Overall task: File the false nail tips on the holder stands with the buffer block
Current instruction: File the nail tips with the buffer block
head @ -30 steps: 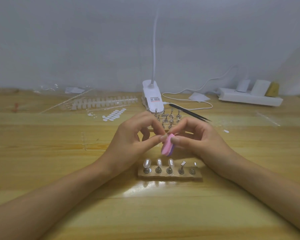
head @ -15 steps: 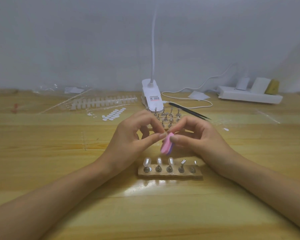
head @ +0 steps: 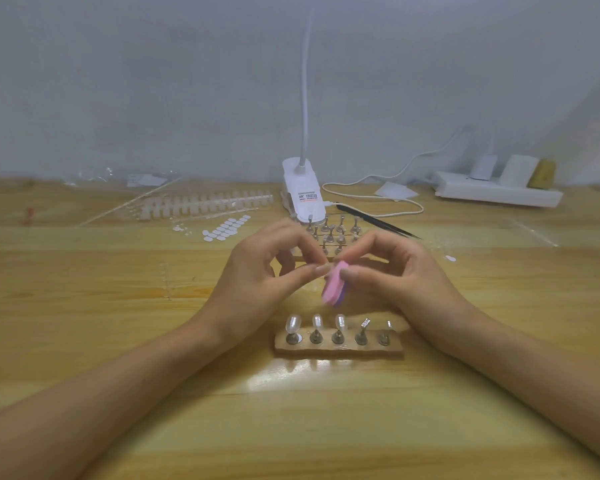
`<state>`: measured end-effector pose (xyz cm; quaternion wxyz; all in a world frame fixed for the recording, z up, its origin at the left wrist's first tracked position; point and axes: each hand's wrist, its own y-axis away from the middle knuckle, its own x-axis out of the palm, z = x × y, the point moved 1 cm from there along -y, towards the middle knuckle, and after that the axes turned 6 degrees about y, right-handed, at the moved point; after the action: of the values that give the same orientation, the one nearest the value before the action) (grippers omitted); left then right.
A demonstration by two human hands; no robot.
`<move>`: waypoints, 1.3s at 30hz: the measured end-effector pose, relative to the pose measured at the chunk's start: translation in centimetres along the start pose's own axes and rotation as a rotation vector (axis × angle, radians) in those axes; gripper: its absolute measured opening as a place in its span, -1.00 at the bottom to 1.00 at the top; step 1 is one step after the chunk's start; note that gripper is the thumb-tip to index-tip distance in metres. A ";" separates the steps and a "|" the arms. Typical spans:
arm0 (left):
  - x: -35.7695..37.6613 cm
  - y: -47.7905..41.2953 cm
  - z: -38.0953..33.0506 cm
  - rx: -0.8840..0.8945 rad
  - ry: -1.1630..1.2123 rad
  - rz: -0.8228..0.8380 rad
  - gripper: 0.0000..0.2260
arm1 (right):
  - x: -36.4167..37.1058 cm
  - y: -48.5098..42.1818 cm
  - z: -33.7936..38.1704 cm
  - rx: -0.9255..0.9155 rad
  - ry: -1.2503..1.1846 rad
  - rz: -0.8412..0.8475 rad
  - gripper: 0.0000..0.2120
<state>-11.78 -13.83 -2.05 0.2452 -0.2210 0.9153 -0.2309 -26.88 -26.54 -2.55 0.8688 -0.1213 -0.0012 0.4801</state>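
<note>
My right hand [head: 404, 273] is pinching the buffer block [head: 333, 287], likely light and spongy, by its faces just beyond the near nail tips [head: 317, 322], my left hand [head: 257, 273] curling beside it, holding I cannot tell what.

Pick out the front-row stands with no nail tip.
The fourth stand and fifth stand from the left: bare metal tops, while the first three each carry a clear nail tip.
</note>
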 end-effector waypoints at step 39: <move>0.0 0.0 0.0 0.000 0.005 0.033 -0.92 | -0.7 -0.4 0.0 0.015 -0.009 -0.062 -0.89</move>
<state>-11.80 -13.85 -2.06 0.2466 -0.2055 0.9194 -0.2273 -26.91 -27.31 -2.42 0.8841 -0.1123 -0.0054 0.4536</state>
